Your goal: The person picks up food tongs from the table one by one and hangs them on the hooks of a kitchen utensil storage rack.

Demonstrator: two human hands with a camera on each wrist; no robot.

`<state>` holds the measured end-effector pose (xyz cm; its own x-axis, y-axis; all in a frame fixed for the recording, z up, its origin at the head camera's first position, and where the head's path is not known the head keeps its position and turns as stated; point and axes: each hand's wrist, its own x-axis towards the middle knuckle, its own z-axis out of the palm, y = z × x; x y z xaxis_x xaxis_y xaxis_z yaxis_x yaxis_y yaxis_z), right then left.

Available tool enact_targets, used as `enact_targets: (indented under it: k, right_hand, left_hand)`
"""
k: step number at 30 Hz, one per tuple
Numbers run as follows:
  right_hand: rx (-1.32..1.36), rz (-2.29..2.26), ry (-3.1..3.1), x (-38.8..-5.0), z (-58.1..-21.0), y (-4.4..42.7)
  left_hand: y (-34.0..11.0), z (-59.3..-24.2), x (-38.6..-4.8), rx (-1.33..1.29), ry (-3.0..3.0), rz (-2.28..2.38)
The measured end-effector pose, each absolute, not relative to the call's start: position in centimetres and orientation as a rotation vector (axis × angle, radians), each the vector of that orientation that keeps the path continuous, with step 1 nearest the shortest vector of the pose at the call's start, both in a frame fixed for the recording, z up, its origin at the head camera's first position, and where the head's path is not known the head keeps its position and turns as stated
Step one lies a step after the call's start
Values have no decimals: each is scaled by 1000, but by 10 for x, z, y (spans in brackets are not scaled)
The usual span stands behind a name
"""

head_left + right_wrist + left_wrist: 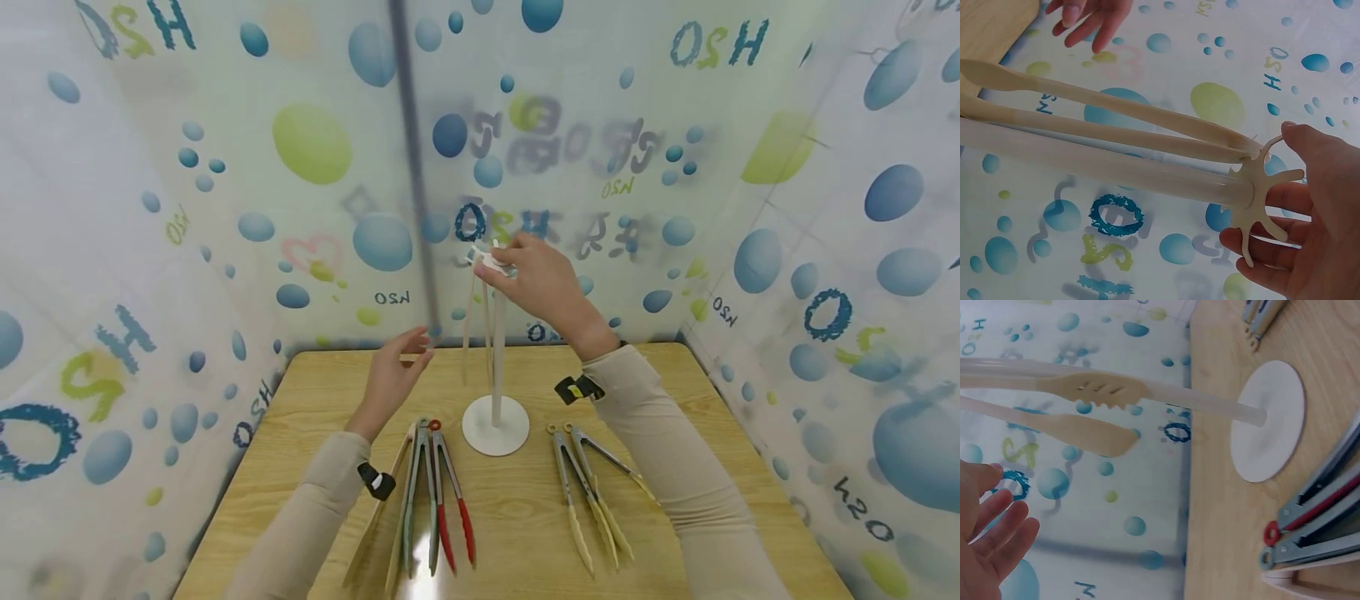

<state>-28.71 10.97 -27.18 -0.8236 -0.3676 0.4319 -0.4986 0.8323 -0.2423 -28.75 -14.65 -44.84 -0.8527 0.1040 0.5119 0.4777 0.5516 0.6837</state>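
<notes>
Above the white stand (498,358) in the head view, the right hand (542,279) has thumb and fingers clamped on the hook crown (486,259); the left hand (393,375) hangs with fingers apart, holding nothing, and red tongs (444,533) lie on the tabletop (330,392). From the left wrist, beige tongs (1094,387) dangle beside the pole (1204,403), tips apart, above the round base (1272,447). From the right wrist, their upper end meets the crown; its seating is unclear. Best, I judge, to brace the crown firmly, hold the pole upright and check that end before releasing.
</notes>
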Motion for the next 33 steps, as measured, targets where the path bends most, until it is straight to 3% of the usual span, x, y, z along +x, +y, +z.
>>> enact_targets:
  k: [11,20,33]
  right_hand:
    - [657,513,-2647,-287,-273,109]
    - [655,515,-2650,-286,-273,110]
    - [666,500,-2636,-286,-273,109]
  left_hand:
    - [-162,-494,-266,-379,-2533,-1192]
    - [-174,-519,-244,-103,-2988,-857]
    - [-178,-545,-226,-44,-3144,-710]
